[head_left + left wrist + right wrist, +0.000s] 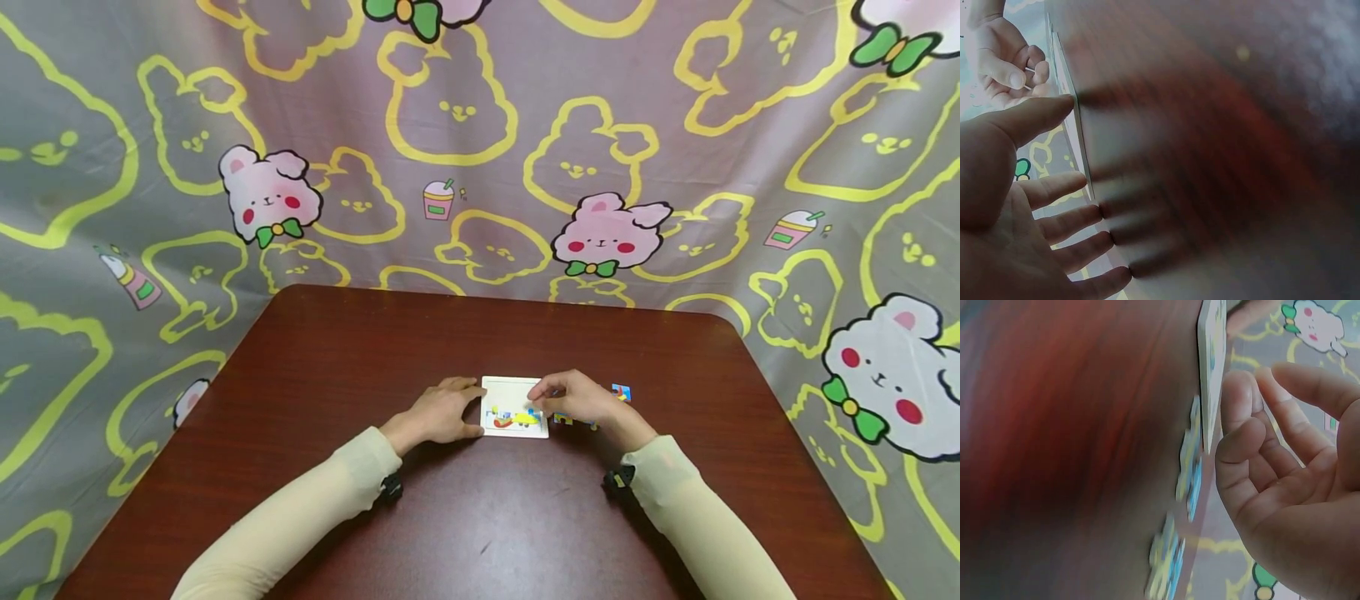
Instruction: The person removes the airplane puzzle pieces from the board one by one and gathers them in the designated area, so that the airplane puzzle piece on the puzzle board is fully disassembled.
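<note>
A small white-framed puzzle board (pixel 513 430) lies on the table, colourful picture parts along its near side and a pale area behind them. Thumb and index fingertips of my left hand (pixel 444 412) touch its left edge. In the left wrist view that hand (pixel 1016 206) has its fingers spread and nearly straight, the other fingertips down on the table. Over the board's right side hovers my right hand (pixel 581 400), fingers loosely bent. In the right wrist view nothing shows between the thumb and fingers of this hand (pixel 1291 456); it is beside the board (pixel 1210 381).
Loose jigsaw pieces lie right of the board: one (pixel 621 392) beyond my right wrist, another (pixel 563 419) partly under the hand. The right wrist view shows them in two groups, the nearer pieces (pixel 1165 562) low in view. A patterned curtain (pixel 480 167) surrounds the brown table (pixel 420 333).
</note>
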### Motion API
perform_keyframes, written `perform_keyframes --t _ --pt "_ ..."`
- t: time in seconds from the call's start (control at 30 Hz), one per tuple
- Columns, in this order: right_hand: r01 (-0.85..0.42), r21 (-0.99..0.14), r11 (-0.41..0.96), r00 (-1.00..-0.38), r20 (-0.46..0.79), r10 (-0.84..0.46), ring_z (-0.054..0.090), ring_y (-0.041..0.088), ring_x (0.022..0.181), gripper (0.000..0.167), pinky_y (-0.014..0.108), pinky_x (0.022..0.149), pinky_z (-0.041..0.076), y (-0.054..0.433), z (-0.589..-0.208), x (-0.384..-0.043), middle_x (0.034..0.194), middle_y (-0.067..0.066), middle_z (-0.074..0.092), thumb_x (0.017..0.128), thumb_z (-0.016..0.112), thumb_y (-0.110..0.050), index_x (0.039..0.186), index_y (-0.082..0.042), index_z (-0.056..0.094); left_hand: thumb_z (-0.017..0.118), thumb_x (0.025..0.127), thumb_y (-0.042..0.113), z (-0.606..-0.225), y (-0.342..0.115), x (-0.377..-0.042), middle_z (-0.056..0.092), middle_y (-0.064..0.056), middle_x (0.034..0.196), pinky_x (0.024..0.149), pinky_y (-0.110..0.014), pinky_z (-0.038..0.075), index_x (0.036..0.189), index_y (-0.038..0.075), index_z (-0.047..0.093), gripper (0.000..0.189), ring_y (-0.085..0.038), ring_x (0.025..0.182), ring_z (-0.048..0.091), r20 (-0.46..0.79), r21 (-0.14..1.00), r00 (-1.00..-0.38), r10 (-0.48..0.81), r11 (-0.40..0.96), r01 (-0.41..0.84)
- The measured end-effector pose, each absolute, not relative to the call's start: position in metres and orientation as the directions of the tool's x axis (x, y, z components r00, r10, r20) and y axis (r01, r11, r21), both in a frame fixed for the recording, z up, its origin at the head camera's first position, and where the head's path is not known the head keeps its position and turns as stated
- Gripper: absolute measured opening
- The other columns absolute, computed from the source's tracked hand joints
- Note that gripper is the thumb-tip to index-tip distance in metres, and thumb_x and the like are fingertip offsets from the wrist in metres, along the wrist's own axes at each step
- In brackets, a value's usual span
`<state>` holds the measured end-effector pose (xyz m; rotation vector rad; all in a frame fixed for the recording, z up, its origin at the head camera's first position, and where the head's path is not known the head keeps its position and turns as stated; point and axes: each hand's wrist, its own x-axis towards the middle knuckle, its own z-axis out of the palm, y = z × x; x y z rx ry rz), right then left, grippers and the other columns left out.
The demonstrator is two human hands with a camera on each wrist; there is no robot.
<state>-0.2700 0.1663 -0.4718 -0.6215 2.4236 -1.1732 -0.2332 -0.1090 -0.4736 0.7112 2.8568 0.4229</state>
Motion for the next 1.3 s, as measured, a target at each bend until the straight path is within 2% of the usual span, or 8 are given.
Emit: perform_keyframes --t 0.2,0.43,0.6,0.77,1.0,1.3 --pt "-0.216 -0.836 0.505 -0.813 -0.132 -0.566 0.061 0.019 0.065 0.018 0.023 0.048 0.042 0.150 -0.471 -0.266 0.089 0.017 0.075 0.092 0.066 -0.007 0.108 -0.002 0.073 0.076 0.085 0.043 -0.474 -0.109 -0.233 0.041 -0.016 0.157 0.110 -0.058 0.041 0.144 0.016 0.053 0.069 -0.036 0.145 0.037 -0.108 0.319 -0.878 0.466 0.853 0.413" --pt "-0.319 -0.794 0.517 -0.779 -0.090 -0.620 0.065 0.012 0.075 0.017 0.023 0.059 0.048 0.136 -0.471 -0.266 0.098 0.010 0.076 0.091 0.068 -0.010 0.106 -0.005 0.075 0.076 0.085 0.044 -0.472 -0.109 -0.232 0.041 -0.015 0.156 0.110 -0.058 0.041 0.144 0.017 0.053 0.069 -0.035 0.145 0.038 -0.108 0.320 -0.881 0.461 0.855 0.408" --pt "-0.301 -0.801 0.517 -0.769 -0.116 -0.628 0.065 0.009 0.079 0.017 0.024 0.066 0.052 0.130 -0.474 -0.266 0.102 0.008 0.076 0.091 0.068 -0.010 0.106 -0.007 0.075 0.076 0.085 0.043 -0.473 -0.109 -0.233 0.042 -0.016 0.156 0.109 -0.058 0.041 0.144 0.016 0.053 0.069 -0.035 0.145 0.038 -0.100 0.319 -0.879 0.466 0.852 0.416" --pt "-0.293 -0.804 0.518 -0.764 -0.129 -0.633 0.066 0.009 0.080 0.018 0.024 0.068 0.053 0.126 -0.475 -0.267 0.104 0.009 0.076 0.091 0.067 -0.008 0.107 -0.006 0.074 0.076 0.084 0.043 -0.473 -0.109 -0.233 0.042 -0.015 0.156 0.109 -0.058 0.041 0.144 0.016 0.053 0.069 -0.035 0.145 0.038 -0.097 0.315 -0.878 0.468 0.852 0.419" --pt "-0.349 -0.795 0.496 -0.747 -0.085 -0.660 0.065 0.007 0.085 0.019 0.021 0.070 0.051 0.119 -0.474 -0.266 0.102 0.011 0.076 0.088 0.068 -0.004 0.106 -0.003 0.074 0.076 0.085 0.043 -0.471 -0.110 -0.233 0.042 -0.015 0.156 0.109 -0.058 0.041 0.144 0.016 0.053 0.069 -0.035 0.145 0.038 -0.099 0.315 -0.879 0.467 0.852 0.417" --pt "-0.362 -0.792 0.491 -0.735 -0.081 -0.673 0.065 0.008 0.084 0.021 0.021 0.066 0.052 0.114 -0.475 -0.266 0.097 0.012 0.076 0.086 0.067 -0.002 0.106 -0.003 0.074 0.076 0.084 0.042 -0.472 -0.110 -0.233 0.042 -0.016 0.156 0.109 -0.058 0.041 0.144 0.015 0.053 0.069 -0.035 0.145 0.038 -0.092 0.316 -0.877 0.471 0.849 0.423"
